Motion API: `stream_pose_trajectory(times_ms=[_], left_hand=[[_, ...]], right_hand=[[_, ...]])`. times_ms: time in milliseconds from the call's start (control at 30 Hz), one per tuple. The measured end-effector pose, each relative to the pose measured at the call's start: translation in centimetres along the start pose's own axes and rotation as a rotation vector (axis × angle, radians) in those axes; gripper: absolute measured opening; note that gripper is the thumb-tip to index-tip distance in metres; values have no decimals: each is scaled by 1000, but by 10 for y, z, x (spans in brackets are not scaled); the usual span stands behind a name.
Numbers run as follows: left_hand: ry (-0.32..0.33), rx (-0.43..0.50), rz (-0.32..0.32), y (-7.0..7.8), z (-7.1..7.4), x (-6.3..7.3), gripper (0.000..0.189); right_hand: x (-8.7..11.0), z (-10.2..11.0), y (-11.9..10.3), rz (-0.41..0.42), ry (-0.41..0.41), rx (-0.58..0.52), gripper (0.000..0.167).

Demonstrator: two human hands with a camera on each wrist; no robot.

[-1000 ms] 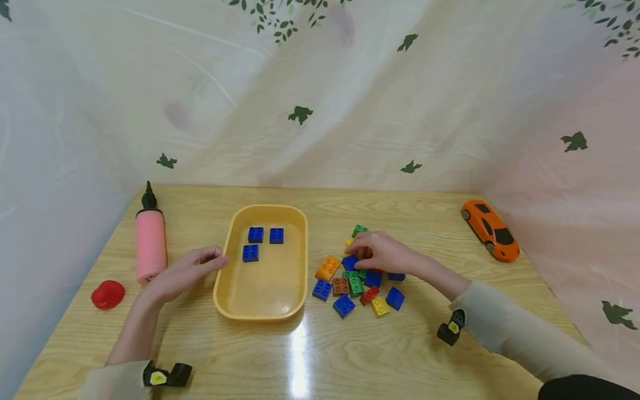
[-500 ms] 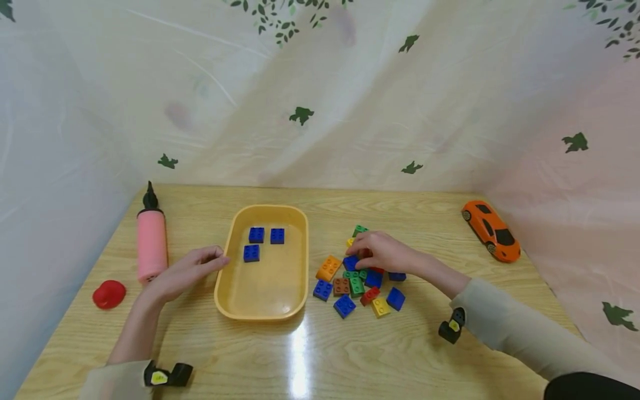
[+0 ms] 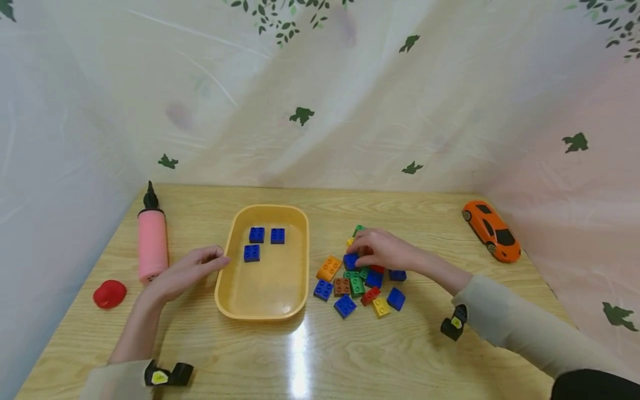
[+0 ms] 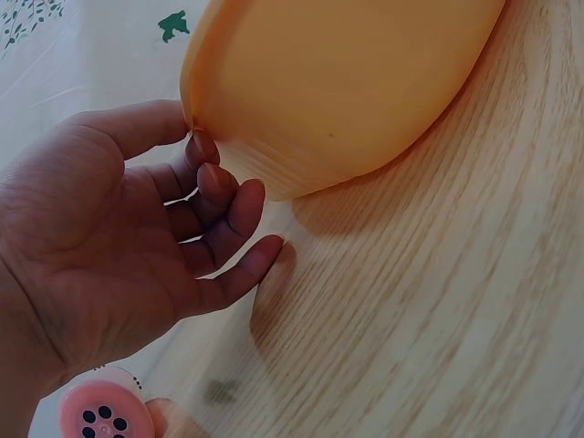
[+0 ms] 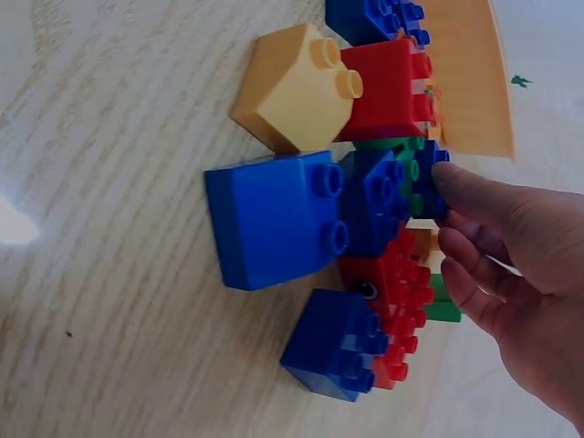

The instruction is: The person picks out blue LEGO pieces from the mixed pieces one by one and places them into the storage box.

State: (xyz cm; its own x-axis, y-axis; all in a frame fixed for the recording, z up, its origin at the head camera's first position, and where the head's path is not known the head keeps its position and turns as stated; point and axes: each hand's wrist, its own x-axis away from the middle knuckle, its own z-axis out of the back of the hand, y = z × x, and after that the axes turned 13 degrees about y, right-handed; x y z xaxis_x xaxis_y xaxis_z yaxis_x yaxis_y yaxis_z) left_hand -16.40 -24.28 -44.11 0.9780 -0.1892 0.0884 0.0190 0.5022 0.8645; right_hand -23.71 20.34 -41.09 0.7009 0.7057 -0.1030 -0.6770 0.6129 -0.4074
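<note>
My left hand [image 3: 187, 272] holds the left rim of a yellow plastic tray [image 3: 303, 266], its thumb at the edge. In the left wrist view, the fingers curl against the outside of the tray wall [image 4: 265, 169]. Three blue toy bricks [image 3: 252, 253] lie inside, toward the far end. To the right of the tray, my right hand [image 3: 387, 250] pinches a blue brick [image 3: 350, 262] between thumb and fingers at the far side of a brick pile. That same brick [image 5: 424, 164] is partly hidden behind green and blue bricks in the right wrist view.
Around the right hand lie loose bricks, among them an orange brick [image 3: 328, 268], a brown brick [image 3: 342, 286] and a yellow brick [image 3: 381, 307]. A pink hand pump [image 3: 152, 244] and a red object [image 3: 109, 294] are at the left. An orange toy car [image 3: 491, 231] stands far right.
The right hand has shifted slightly up and away over the pile, showing a bit more of the red brick under it. The left hand and tray have stayed put.
</note>
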Motion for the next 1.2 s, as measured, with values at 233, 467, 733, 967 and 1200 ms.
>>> stream_pose_trajectory(times_ms=[233,467,733,967,1200], left_hand=[[3,-6,-4,0,0,0,32],[-2,-12,3,1,0,0,33],[2,-10,3,2,0,1,33],[2,-12,14,2,1,2,34],[-2,-9,2,1,-1,0,33]], right_hand=[[-4,10,-2,21,10,-5,27],[-14,24,-10,17,18,-34,31],[-35,44,-27,45,31,-10,32],[-61,54,-44,15,26,-66,31],[-86,48,-60,28,41,-53,31]])
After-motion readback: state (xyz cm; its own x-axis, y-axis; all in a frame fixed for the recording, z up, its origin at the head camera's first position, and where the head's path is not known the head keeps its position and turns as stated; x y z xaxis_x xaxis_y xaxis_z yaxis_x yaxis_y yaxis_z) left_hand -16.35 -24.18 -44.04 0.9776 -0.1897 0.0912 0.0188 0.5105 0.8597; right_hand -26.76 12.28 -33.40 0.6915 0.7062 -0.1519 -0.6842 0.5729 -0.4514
